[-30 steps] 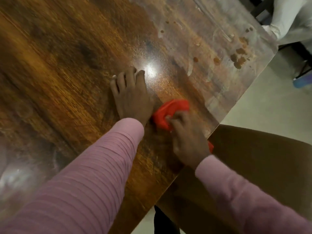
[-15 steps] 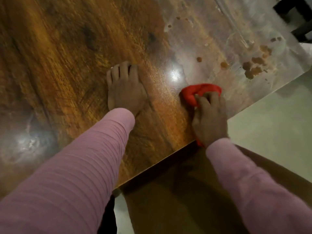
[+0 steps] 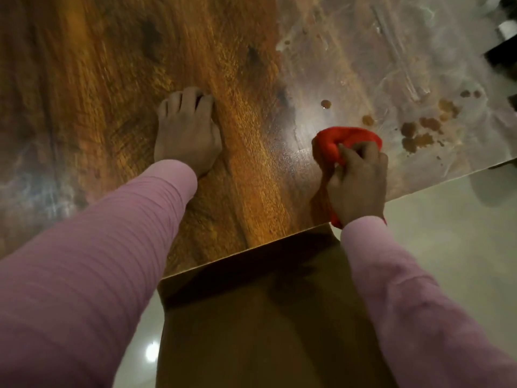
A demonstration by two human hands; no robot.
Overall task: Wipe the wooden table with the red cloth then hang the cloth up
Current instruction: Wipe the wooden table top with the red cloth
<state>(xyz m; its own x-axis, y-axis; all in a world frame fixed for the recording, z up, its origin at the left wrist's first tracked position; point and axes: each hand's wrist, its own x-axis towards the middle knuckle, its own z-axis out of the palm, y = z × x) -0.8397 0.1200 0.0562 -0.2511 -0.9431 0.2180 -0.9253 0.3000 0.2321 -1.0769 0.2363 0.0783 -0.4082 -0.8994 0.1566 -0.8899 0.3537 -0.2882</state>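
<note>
The wooden table (image 3: 106, 79) fills the upper part of the head view, its near edge running diagonally. My right hand (image 3: 358, 183) grips the bunched red cloth (image 3: 333, 144) and holds it against the tabletop near the table's right front edge. Part of the cloth pokes out under my wrist. My left hand (image 3: 187, 133) rests flat on the wood to the left, fingers together and pointing away from me. Brown spots and stains (image 3: 419, 133) lie just beyond and right of the cloth, on a smeared, shiny patch.
Pale floor (image 3: 447, 225) shows to the right of the table edge. My brown garment (image 3: 265, 317) hangs below the table's near edge. A dark object (image 3: 503, 51) sits at the top right corner, past the table.
My right hand has slid the red cloth rightward and away along the table towards the brown stains. My left hand has stayed flat on the wood. The view has shifted.
</note>
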